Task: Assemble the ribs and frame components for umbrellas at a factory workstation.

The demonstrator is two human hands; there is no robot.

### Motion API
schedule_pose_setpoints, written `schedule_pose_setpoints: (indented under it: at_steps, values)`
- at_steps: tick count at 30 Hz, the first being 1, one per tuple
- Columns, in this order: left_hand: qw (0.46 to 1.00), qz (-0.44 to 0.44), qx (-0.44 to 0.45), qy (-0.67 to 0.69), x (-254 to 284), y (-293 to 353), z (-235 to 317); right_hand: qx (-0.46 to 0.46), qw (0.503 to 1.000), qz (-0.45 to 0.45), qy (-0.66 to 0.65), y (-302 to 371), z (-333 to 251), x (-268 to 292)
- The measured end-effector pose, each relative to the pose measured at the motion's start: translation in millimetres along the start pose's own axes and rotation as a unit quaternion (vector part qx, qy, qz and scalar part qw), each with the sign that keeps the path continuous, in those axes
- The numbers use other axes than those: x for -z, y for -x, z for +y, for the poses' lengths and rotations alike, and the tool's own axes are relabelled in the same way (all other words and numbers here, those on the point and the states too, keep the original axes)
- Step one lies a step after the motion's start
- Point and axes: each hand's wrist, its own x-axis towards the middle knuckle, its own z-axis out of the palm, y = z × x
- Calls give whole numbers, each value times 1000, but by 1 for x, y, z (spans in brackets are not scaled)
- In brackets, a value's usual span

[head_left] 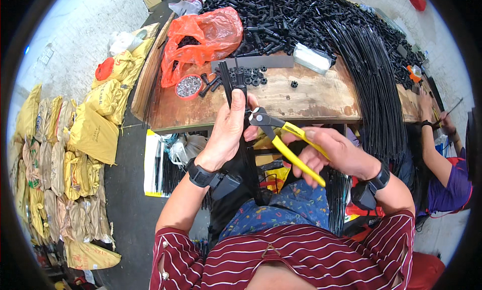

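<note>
My left hand (227,129) is closed around a bunch of thin black cables (249,172), which hangs down below it in front of my lap. Black tubular plastic pieces (239,80) stick up past the thumb. In my right hand (341,150) are yellow-handled end-cutting pliers (292,158), their handles spread apart. The pliers' dark jaws are right beside my left fingers, at the bunch; what lies between them is too small to make out. Beyond my left hand, small black round caps (255,78) lie on the wooden table (314,97).
A large heap of black plastic parts (281,26) covers the table's back. Long black cables (369,89) drape over its front edge. Left are a red plastic bag (213,36), a bowl of small metal bits (189,86) and yellow sacks (93,134). A co-worker's arm (434,152) is at right.
</note>
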Motion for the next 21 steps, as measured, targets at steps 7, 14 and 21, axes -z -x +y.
schedule_pose_setpoints:
  at_steps: [7, 14, 21]
  values:
    - [998, 47, -9, -43, -4, -4, -5, 268, 744, 202, 578, -13, 22, 0]
    - [997, 76, -21, -21, -3, -3, -3, 432, 519, 247, 695, -13, 19, 14]
    - [997, 69, -10, -30, -3, -5, -5, 75, 939, 96, 322, -13, 14, 0]
